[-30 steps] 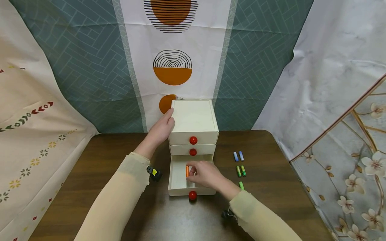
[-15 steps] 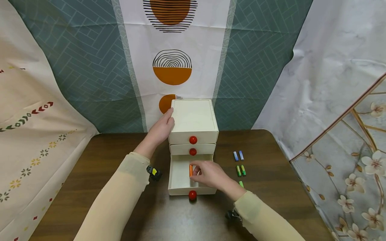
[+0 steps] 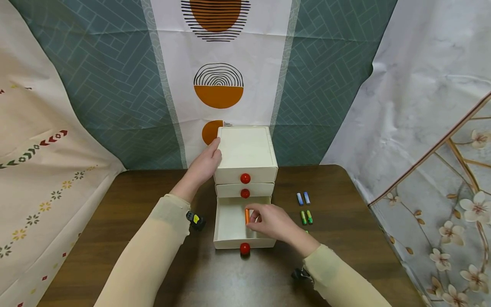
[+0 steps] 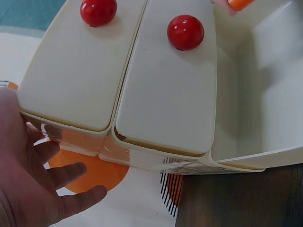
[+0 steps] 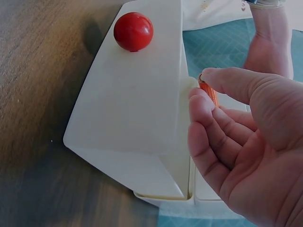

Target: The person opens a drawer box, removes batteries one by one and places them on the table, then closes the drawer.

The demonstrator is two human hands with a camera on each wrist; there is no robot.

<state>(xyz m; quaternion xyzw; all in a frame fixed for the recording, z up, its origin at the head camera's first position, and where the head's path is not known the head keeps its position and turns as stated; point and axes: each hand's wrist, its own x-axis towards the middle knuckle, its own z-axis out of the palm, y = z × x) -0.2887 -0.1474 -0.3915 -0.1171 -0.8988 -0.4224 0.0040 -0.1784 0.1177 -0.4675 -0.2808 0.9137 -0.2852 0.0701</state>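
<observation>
A small white drawer unit with red knobs stands on the table, its bottom drawer pulled out. My left hand rests against the unit's upper left side; in the left wrist view its fingers are spread and fairly straight. Over the bottom drawer, my right hand pinches an orange battery by its ends between thumb and fingers. One metal end of the battery shows in the right wrist view. Whether it touches the drawer floor, I cannot tell.
Right of the unit lie two blue batteries and two green ones. Another bright green piece is mostly hidden by my right wrist. A patterned cloth hangs behind the table.
My right hand has moved a little to the right over the drawer, carrying the orange battery. The left hand stays where it was.
</observation>
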